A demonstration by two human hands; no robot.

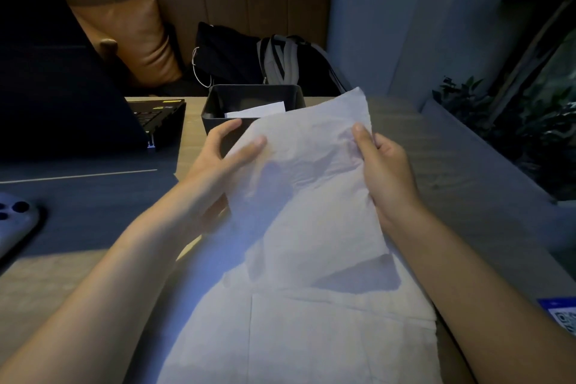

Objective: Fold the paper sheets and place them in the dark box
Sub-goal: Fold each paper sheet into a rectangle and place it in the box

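Left: my left hand (pixel 223 153) pinches the left edge of the sheet (pixel 305 184), thumb on top and fingers hidden behind the paper. Centre: the sheet hangs lifted above the table (pixel 442 165), creased and still open, its upper corner rising in front of the box (pixel 218 117); more sheets (pixel 311 330) lie flat beneath it near me. The box stands at the far edge of the table, and a folded sheet (pixel 258 110) already lies inside. Right: my right hand (pixel 386 165) grips the sheet's right edge, thumb over the front face, fingers closed behind. I judge the step in hand to be folding this sheet. The next move calls for bringing one edge to meet the other squarely, pressing the crease flat, then carrying it forward into the box.
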